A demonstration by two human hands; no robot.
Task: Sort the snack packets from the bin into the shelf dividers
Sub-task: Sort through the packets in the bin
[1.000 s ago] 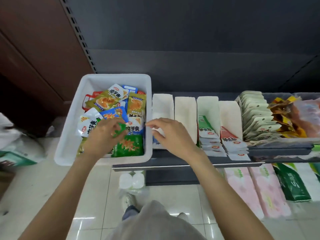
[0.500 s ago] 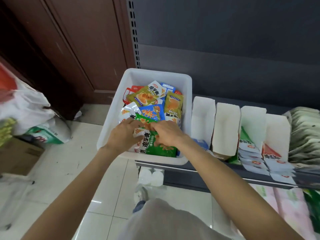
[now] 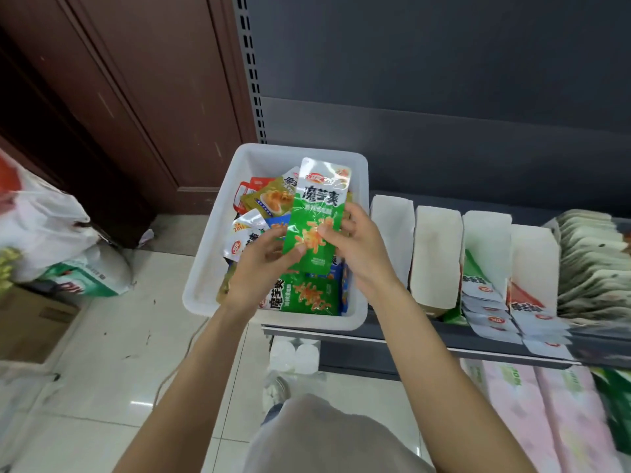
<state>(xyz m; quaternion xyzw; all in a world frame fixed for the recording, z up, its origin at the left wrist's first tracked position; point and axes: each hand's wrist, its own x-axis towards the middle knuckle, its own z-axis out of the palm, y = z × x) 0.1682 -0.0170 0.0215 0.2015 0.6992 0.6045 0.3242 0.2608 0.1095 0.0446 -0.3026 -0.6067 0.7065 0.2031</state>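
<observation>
A white bin (image 3: 205, 268) sits at the left end of the shelf, holding several snack packets in green, blue, olive and red. Above it a green snack packet (image 3: 319, 206) is held upright. My left hand (image 3: 263, 264) pinches its lower left edge and my right hand (image 3: 358, 247) pinches its right side. Another green packet (image 3: 304, 295) lies flat at the bin's front. To the right stand several white shelf dividers (image 3: 433, 254); the right two hold green-and-white (image 3: 478, 288) and red-and-white packets (image 3: 526, 302).
Pale stacked packets (image 3: 594, 268) fill the shelf's far right. Pink and green packs (image 3: 532, 414) lie on the lower shelf. Plastic bags (image 3: 44, 233) and a cardboard box (image 3: 27, 322) sit on the tiled floor at the left, beside a brown door (image 3: 136, 97).
Both hands met over a green packet in the bin and have lifted it upright above the bin. The view swung left, so the bin sits more centrally.
</observation>
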